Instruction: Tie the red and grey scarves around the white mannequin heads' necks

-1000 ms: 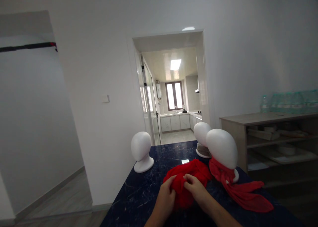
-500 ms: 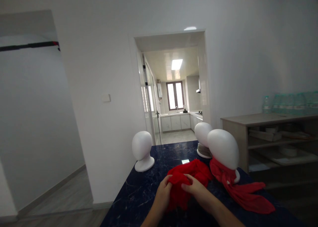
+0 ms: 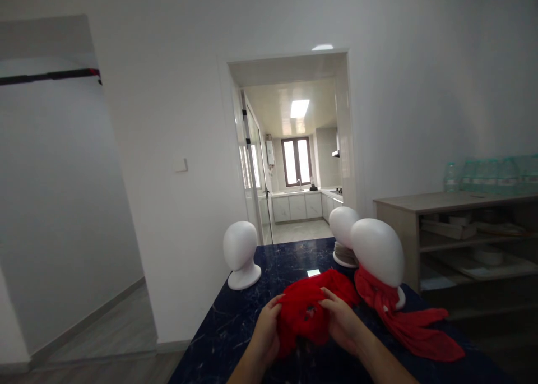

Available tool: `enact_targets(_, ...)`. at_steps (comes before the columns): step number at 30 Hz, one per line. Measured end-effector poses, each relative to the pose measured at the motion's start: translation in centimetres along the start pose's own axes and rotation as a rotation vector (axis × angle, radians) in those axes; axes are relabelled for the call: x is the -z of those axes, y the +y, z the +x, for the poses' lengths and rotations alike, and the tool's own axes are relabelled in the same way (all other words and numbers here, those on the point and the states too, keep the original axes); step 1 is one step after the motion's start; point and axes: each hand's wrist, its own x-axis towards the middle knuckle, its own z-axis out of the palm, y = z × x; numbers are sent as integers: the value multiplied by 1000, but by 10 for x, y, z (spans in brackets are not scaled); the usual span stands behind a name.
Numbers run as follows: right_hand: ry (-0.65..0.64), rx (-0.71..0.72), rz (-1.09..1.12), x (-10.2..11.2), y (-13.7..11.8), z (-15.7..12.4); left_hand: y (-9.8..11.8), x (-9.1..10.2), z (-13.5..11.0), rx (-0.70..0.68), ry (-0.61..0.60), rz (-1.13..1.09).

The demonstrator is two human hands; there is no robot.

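Leftmost, we note a smooth white head form (image 3: pixel 240 246). Left hand (image 3: pixel 265 325), fingers nearly closed, pinches soft, bunched red cloth (image 3: pixel 294 317) at the veined blue table (image 3: pixel 237 322); its dark patch (image 3: pixel 310 311), perhaps print. Right hand (image 3: pixel 345 321) pinches the opposite side likewise. We judge: opening out; next calls for even tension. Further right, crumpled red scarf (image 3: pixel 406 323) around another egg-shaped head (image 3: pixel 378 249).

The cloth (image 3: pixel 299 306) is bright red, the tabletop (image 3: pixel 286 260) white-veined dark blue.

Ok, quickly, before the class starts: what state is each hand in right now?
Left hand: closed, holding the red cloth at its left side.
Right hand: closed, holding the same cloth opposite.
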Motion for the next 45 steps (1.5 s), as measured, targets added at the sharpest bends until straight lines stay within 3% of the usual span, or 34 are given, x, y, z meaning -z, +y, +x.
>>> enact_targets(4,-17,-12,-56,3,3,1,16,-2,-10,180,-79,-165)
enact_targets(6,-9,-27,-101,5,3,1,23,-1,-14,153,-139,-86)
enact_targets(10,-29,-59,-161,7,2,1,28,3,-20,-52,-290,548)
enact_targets(13,-76,-61,-167,5,0,0,26,1,-23,-248,-282,975)
enact_targets(15,-115,-54,-190,2,-1,-2,23,-6,-27,-318,-323,978)
enact_targets(19,-225,0,-298,-3,2,-5,22,-27,-37,-249,-450,812)
enact_targets(24,-208,114,-360,-6,5,-2,45,-57,-44,-359,-334,941)
enact_targets(28,-250,180,-546,-36,-6,-3,76,-94,-47,-344,-214,899)
enact_targets(33,-247,236,-726,-94,-31,-1,122,-153,-57,-270,-353,591)
enact_targets(37,-238,158,-681,-106,-64,7,175,-180,-64,-397,-411,325)
enact_targets(40,-239,95,-724,-96,-107,-1,216,-174,-63,-466,-375,236)
enact_targets(45,-258,-38,-958,-87,-202,-42,256,-132,-54,-455,-287,55)
